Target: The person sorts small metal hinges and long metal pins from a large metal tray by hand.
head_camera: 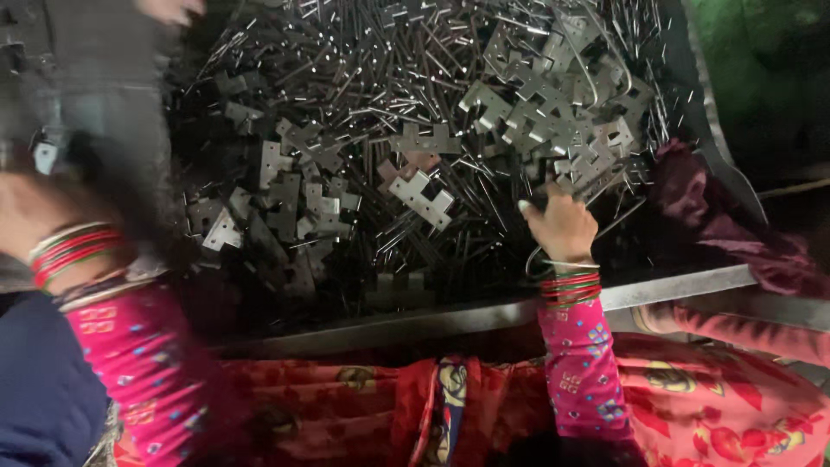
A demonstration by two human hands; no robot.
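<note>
My right hand (562, 227), with red and green bangles on a pink sleeve, reaches into a heap of flat notched metal plates (553, 112). Its fingers curl over plates at the heap's near edge. My left hand (35, 212) is raised close to the camera at the far left and is badly blurred. Whether it holds anything cannot be made out. A loose notched plate (421, 195) lies in the middle, left of my right hand. Thin metal pins (380, 78) cover the dark tray.
The tray's metal front rim (484, 316) runs across below my right hand. More plates (290, 186) lie scattered at centre left. Dark red cloth (700, 203) hangs at the tray's right side. Another person's hand (169, 9) shows at the top left.
</note>
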